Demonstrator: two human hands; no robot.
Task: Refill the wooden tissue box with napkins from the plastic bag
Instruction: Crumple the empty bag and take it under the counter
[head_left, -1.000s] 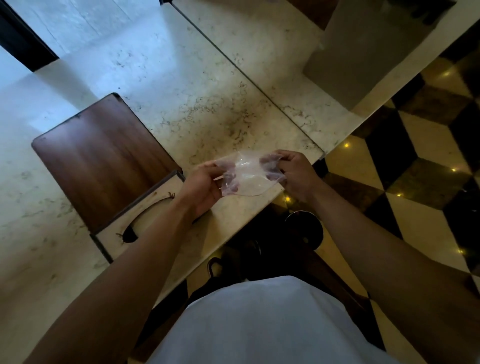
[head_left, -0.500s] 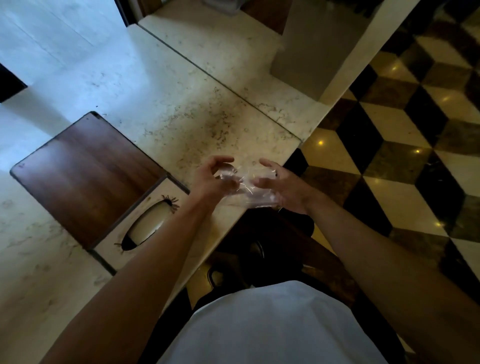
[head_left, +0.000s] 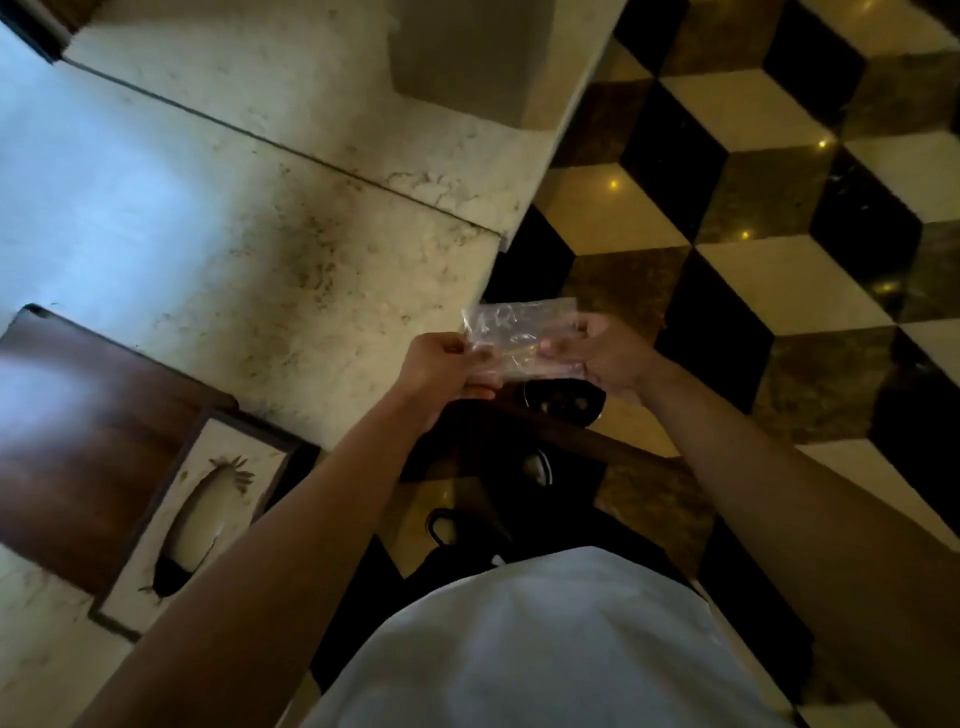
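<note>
A clear, flat plastic bag (head_left: 519, 332) is stretched between my two hands, past the marble counter's edge and over the floor. My left hand (head_left: 441, 371) pinches its left side, my right hand (head_left: 605, 358) holds its right side. The bag looks empty and see-through. The wooden tissue box (head_left: 93, 441) lies at the left on the counter, dark brown, with a pale end panel (head_left: 208, 519) that has an oval slot showing white inside. No loose napkins are in view.
The marble counter (head_left: 260, 234) runs from the left to its edge near the hands. A grey block (head_left: 467, 57) stands at the counter's far end. On the right is checkered floor (head_left: 753, 260), with dark shoes (head_left: 561, 402) below the bag.
The view has swung right and down. Both hands carried the bag off the counter's edge and pulled it flat between them, after crumpling it half a second ago.
</note>
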